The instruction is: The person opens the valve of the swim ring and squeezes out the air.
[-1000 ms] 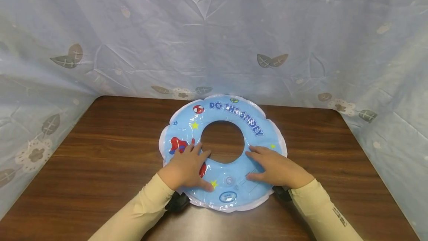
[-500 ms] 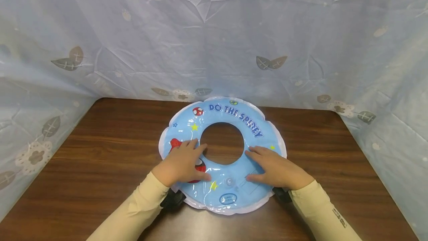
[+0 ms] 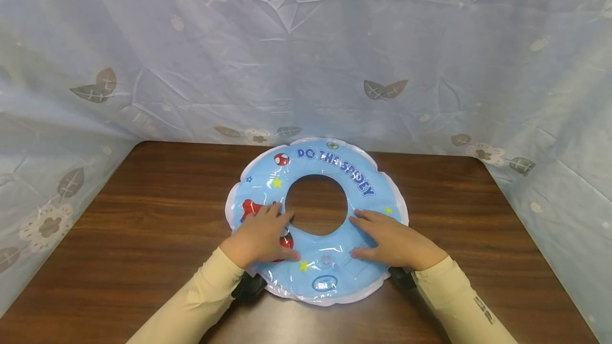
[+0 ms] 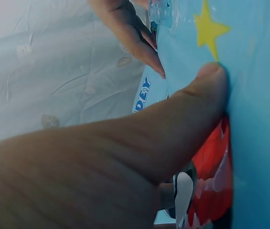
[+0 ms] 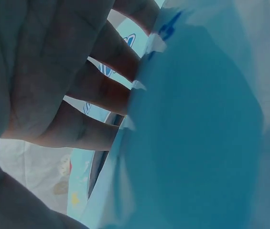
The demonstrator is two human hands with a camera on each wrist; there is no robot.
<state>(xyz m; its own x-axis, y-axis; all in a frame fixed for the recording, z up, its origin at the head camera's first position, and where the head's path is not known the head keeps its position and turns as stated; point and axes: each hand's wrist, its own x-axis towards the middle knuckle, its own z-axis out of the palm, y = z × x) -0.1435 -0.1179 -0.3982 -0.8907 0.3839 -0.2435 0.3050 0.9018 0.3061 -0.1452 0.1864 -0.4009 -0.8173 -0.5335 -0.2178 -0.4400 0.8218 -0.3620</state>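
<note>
A light blue inflatable swim ring (image 3: pixel 330 251) with a pale scalloped edge lies flat on the table, printed with stars, red figures and the words "DO THE SPIDEY". My left hand (image 3: pixel 260 235) rests on its left side, fingers spread, covering part of a red figure. In the left wrist view the left thumb (image 4: pixel 211 78) touches the blue vinyl beside a yellow star. On the ring's right side lies my right hand (image 3: pixel 394 240), its fingers reaching toward the centre hole. The right fingers (image 5: pixel 108 95) press on the blue surface in the right wrist view.
The brown wooden table (image 3: pixel 158 216) extends to both sides of the ring. A pale floral curtain (image 3: pixel 306 57) hangs behind it and along both sides. Black wrist-worn devices (image 3: pixel 249 285) sit beneath the wrists, close to the ring's near edge.
My left hand has lifted off slightly and shifted a little leftward over the red figure, baring more of its lower part. The right hand and the ring have hardly moved.
</note>
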